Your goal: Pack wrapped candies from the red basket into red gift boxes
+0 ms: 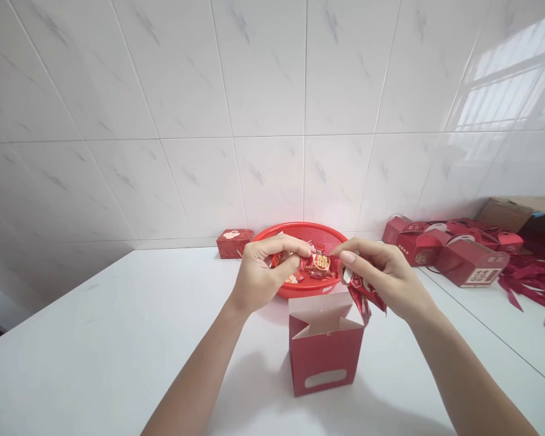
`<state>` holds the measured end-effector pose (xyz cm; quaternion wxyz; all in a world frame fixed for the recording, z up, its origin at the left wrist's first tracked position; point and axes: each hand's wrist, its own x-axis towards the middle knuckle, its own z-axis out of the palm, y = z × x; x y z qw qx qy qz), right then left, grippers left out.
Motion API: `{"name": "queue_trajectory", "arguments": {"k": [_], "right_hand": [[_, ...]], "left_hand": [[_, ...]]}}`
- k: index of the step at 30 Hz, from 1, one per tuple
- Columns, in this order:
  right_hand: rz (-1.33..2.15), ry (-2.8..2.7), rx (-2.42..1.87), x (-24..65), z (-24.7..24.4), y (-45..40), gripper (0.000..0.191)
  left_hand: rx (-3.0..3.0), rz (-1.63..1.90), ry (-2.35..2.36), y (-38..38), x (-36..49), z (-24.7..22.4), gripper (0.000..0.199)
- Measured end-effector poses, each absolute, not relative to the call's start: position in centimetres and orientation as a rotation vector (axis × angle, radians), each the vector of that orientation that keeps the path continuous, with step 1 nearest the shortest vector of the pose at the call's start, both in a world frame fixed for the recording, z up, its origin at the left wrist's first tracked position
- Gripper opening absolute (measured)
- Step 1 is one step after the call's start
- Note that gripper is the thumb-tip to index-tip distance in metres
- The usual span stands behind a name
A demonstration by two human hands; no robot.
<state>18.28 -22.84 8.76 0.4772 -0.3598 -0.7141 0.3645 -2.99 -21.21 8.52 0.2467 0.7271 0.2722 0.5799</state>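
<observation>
Gripping red packets [364, 289] between fingers and thumb of the right hand [390, 272], letting them dangle below the fingertips. Bringing thumb and index of the left hand [264, 267] almost together; cannot tell whether pinching anything. Could drop a packet outside the open box [327, 357], just below the fingers, through a slack pinch; could snag its raised flap [315, 306] by dipping low. Reaching both hands forward, fingertips turned inward. Beyond the fingers, a basket [304, 225] of candies [321, 264]; well rightward, red boxes [467, 261].
</observation>
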Motion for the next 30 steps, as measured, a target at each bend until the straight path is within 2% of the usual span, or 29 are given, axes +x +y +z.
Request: {"name": "queue_trajectory", "arguments": {"k": [9, 17, 25, 30], "right_hand": [[0.889, -1.823, -0.878, 18.7, 9.0, -22.8, 0.032], [0.721, -2.244, -1.000, 20.3, 9.5, -23.5, 0.024], [0.607, -2.074, -0.997, 19.5, 9.2, -23.6, 0.024], [0.570, -1.980, -0.945, 18.7, 8.7, -23.3, 0.028]], "left_hand": [[1.978, 1.459, 0.781, -21.3, -3.0, 8.5, 0.016], [1.609, 1.374, 0.508, -21.0, -3.5, 9.2, 0.047], [1.634, 1.225, 0.727, -22.0, -3.4, 9.1, 0.040], [1.696, 1.123, 0.748, -22.6, -2.8, 8.9, 0.049]]}}
